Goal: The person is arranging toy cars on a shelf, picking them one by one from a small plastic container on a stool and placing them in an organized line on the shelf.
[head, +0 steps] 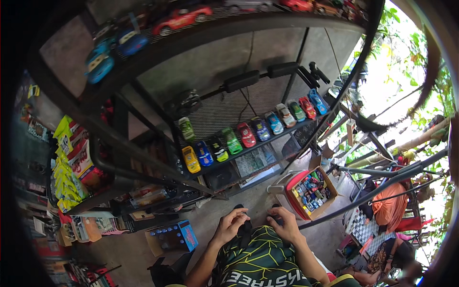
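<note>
My left hand point(233, 223) is held in front of my shirt, fingers curled and thumb near the fingertips, with nothing visible in it. My right hand point(283, 221) is at about the same height, its fingers bent and apart, also with nothing visible in it. Neither touches the shelf. Beyond them a black mesh metal shelf point(215, 165) bears a row of toy cars, among them a yellow toy car point(191, 159), a green toy car point(231, 140) and a red toy car point(246, 135). An open cardboard box point(330, 185) full of small toy cars sits on a red and white container point(291, 190).
An upper shelf point(251, 29) with more toy cars crosses the top. Snack packets point(70, 179) fill a rack at left. A blue box point(187, 236) with bottles stands on the floor. Black metal bars point(380, 184) and a seated person point(385, 258) are at right.
</note>
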Demonstrator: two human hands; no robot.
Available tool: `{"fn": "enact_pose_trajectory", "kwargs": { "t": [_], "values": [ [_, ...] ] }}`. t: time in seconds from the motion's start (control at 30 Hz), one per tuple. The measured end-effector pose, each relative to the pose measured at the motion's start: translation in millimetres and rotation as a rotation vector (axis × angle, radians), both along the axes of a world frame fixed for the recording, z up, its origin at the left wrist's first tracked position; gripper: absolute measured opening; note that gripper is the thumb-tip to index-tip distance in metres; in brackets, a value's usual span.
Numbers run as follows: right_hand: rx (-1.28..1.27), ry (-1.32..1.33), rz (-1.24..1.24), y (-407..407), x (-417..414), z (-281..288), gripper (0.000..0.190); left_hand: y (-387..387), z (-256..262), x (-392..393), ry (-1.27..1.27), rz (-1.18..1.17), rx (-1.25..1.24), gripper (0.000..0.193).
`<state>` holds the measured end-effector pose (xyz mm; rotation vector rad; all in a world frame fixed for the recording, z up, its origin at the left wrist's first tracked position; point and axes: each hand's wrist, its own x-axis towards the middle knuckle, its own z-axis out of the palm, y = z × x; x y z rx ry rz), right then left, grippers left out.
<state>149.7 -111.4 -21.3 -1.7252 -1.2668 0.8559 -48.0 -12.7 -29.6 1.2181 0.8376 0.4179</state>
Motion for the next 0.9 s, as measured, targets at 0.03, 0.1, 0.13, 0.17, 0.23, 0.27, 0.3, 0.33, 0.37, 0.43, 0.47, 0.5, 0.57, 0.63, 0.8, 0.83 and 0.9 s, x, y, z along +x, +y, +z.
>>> {"fn": "enact_pose_trajectory", "kwargs": {
  "t": [0.03,0.1,0.13,0.17,0.23,0.27,0.3,0.33,0.37,0.43,0.47,0.5,0.57,0.63,0.8,0.83,0.9],
  "values": [
    [-0.006,-0.003,-0.001,-2,6,-1,0.026,-3,1,9,-0.001,-0.016,0.013,0.032],
    [-0.038,-0.001,0.004,-8,20,-6,0.028,-10,2,27,0.003,-0.037,0.017,0.032],
    [-0.043,-0.032,0.039,-10,28,-7,0.029,-14,2,35,0.014,-0.033,0.008,0.032],
    [-0.047,-0.061,0.075,-12,36,-7,0.029,-19,2,43,0.028,-0.028,-0.002,0.032],
    [-0.075,-0.073,0.097,-19,54,-11,0.029,-31,-2,58,0.046,-0.013,-0.042,0.032],
    [-0.095,-0.057,0.117,-24,64,-20,0.029,-38,-9,64,0.04,0.014,-0.055,0.031],
    [-0.114,-0.044,0.135,-28,76,-29,0.029,-44,-14,73,0.033,0.04,-0.067,0.031],
    [-0.127,-0.056,0.16,-32,89,-35,0.029,-50,-18,81,0.049,0.043,-0.059,0.031],
    [-0.139,-0.05,0.159,-38,103,-45,0.029,-55,-23,90,0.054,0.041,-0.072,0.031],
    [-0.172,-0.14,0.18,-49,129,-74,0.029,-67,-38,107,0.114,0.069,-0.083,0.032],
    [-0.14,-0.144,0.174,-53,144,-88,0.03,-72,-45,118,0.155,0.071,-0.091,0.032],
    [-0.154,-0.132,0.188,-56,156,-100,0.03,-79,-54,128,0.167,0.082,-0.107,0.032],
    [-0.305,0.014,0.037,-63,177,-121,0.031,-92,-73,145,0.199,0.078,-0.123,0.031],
    [-0.374,0.077,0.024,-73,199,-166,0.031,-105,-89,163,0.256,0.076,-0.118,0.031],
    [-0.648,0.018,-0.079,-105,237,-276,0.031,-138,-113,201,0.426,0.076,-0.131,0.032],
    [-0.665,0.049,-0.083,-114,246,-297,0.035,-143,-115,209,0.493,0.045,-0.109,0.032],
    [-0.825,-0.011,-0.002,-125,253,-329,0.034,-156,-118,215,0.55,0.063,-0.117,0.033]
  ]
}}
